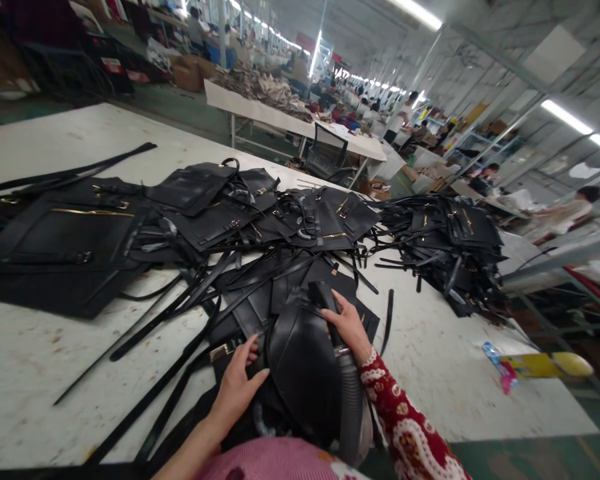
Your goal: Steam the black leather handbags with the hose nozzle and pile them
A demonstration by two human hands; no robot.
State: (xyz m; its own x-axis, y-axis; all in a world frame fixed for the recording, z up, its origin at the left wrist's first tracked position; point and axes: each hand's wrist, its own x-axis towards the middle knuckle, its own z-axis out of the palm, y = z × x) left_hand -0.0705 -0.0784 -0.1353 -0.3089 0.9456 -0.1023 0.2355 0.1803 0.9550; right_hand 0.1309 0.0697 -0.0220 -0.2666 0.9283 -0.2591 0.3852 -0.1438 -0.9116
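Note:
A black leather bag [305,367] with a smooth, rounded panel lies at the table's near edge, in front of my body. My right hand [347,327], under a red patterned sleeve, is wrapped round the black nozzle end of a vacuum hose [349,400]; its grey ribbed length runs down along the bag's right side. At the bag's left edge is my left hand [240,373], thumb and fingers apart. Whether its fingertips press on the leather is hard to see. Close by it lies a strap with a gold buckle [220,352].
More black bag pieces [75,233] with loose straps spread across the white table [25,360]. Another pile [445,233] sits at the right. A yellow object [530,365] lies near the right edge. Beyond stand a chair [326,152], another table [260,110] and several people.

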